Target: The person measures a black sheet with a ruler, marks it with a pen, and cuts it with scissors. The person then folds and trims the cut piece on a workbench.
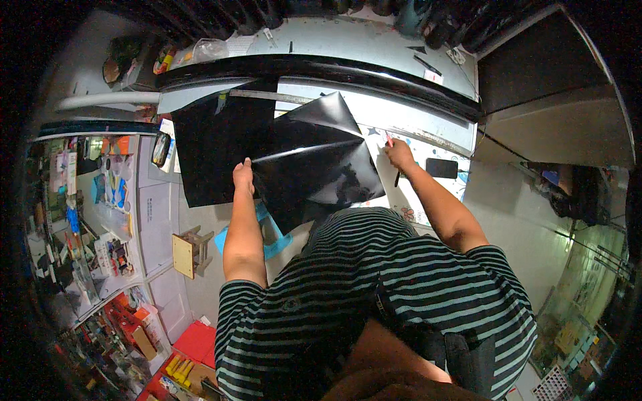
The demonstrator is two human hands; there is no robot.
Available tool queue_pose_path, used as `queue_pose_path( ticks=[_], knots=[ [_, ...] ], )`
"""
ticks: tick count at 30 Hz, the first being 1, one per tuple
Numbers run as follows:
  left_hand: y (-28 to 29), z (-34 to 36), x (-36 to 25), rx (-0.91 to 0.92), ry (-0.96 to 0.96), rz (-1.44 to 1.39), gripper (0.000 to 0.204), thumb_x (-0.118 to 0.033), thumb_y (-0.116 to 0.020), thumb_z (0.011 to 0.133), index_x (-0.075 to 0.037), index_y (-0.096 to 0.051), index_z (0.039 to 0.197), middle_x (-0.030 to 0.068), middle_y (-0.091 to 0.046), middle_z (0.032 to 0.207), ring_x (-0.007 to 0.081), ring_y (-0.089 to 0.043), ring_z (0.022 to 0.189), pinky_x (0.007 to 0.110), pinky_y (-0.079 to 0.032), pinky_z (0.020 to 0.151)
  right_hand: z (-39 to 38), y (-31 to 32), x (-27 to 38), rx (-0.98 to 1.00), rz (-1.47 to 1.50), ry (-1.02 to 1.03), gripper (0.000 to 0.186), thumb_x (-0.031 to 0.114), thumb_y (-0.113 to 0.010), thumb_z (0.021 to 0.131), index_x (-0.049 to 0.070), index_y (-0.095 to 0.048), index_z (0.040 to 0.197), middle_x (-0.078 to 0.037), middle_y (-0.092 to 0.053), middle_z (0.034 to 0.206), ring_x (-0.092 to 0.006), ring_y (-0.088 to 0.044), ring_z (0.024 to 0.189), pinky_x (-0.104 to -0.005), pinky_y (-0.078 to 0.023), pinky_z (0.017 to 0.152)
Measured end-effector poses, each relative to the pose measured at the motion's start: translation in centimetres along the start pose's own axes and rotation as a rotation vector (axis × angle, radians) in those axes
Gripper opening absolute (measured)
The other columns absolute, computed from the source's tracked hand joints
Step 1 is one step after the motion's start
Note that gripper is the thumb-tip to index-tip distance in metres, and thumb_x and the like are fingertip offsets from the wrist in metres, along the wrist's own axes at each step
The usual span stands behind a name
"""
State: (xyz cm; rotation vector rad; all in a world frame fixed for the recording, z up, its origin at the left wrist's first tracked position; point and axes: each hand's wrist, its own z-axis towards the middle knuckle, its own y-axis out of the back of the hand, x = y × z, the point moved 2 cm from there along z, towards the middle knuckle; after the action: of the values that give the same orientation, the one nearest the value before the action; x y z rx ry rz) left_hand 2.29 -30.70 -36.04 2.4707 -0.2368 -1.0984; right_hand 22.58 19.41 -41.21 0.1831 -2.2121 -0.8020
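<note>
A glossy black sheet [314, 160], creased and catching the light, lies across the table with its near corner hanging toward my body. My left hand [243, 176] pinches its left edge, thumb on top. Under and beside it spreads a second black sheet [210, 150], flatter and duller. To the right of the glossy sheet my right hand [400, 156] is closed round a slim red and dark tool [390, 141], like a pen or a cutter; its exact kind does not show. That hand is just above the white patterned table top [418, 144], apart from the sheet.
A dark phone [441, 168] lies right of my right hand. Behind the sheets runs a metal straightedge [267, 95], and beyond it a long black roll [321, 65]. A small stool [192, 252] stands at the left, near crowded shelves [107, 220]. Light blue material [273, 237] hangs below the sheets.
</note>
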Motion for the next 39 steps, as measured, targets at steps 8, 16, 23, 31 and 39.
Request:
queue_pose_path(
  ticks=[8,16,23,31,39],
  knots=[
    [-2.5,0.4,2.4,-0.325,-0.345,0.660,0.064,-0.034,-0.070,0.098,-0.002,-0.049,0.149,0.0237,-0.058,0.145,0.0392,-0.054,0.135,0.047,-0.043,0.113,4.9,5.6,2.2,-0.176,-0.400,0.293,0.024,0.022,-0.072,0.087,0.005,-0.072,0.104,-0.023,-0.071,0.101,-0.0426,-0.070,0.098,-0.0521,-0.054,0.085],
    [-15.8,-6.6,-0.5,0.094,-1.038,0.736,0.049,-0.030,-0.072,0.093,-0.006,-0.064,0.136,0.0205,-0.054,0.147,0.0421,-0.047,0.137,0.051,-0.038,0.117,7.4,4.9,2.2,-0.077,-0.631,0.296,0.030,0.031,-0.075,0.091,0.008,-0.069,0.110,-0.020,-0.063,0.111,-0.0411,-0.069,0.100,-0.0508,-0.056,0.084],
    [-23.7,-9.3,-2.7,0.349,-1.124,1.003,0.061,-0.035,-0.071,0.096,-0.011,-0.054,0.149,0.0178,-0.040,0.161,0.0417,-0.032,0.151,0.055,-0.029,0.122,10.3,4.3,1.2,-0.098,-0.631,0.369,0.028,0.032,-0.072,0.092,0.010,-0.066,0.109,-0.018,-0.063,0.111,-0.0408,-0.070,0.094,-0.0512,-0.057,0.081],
    [-27.3,-8.3,-5.1,0.398,-1.107,1.217,0.071,-0.042,-0.068,0.098,-0.016,-0.041,0.159,0.0203,-0.031,0.167,0.0420,-0.027,0.155,0.057,-0.028,0.123,10.6,5.4,2.5,0.047,-0.697,0.429,0.028,0.025,-0.072,0.089,0.013,-0.064,0.113,-0.019,-0.062,0.117,-0.0407,-0.072,0.096,-0.0515,-0.059,0.083],
    [-28.5,-8.1,-5.4,0.452,-1.015,1.319,0.077,-0.041,-0.070,0.097,-0.015,-0.037,0.161,0.0192,-0.027,0.169,0.0412,-0.023,0.156,0.058,-0.024,0.124,10.2,5.7,3.2,-0.004,-0.743,0.468,0.024,0.015,-0.065,0.091,0.006,-0.062,0.113,-0.021,-0.059,0.118,-0.0406,-0.073,0.093,-0.0508,-0.062,0.077]
  ],
)
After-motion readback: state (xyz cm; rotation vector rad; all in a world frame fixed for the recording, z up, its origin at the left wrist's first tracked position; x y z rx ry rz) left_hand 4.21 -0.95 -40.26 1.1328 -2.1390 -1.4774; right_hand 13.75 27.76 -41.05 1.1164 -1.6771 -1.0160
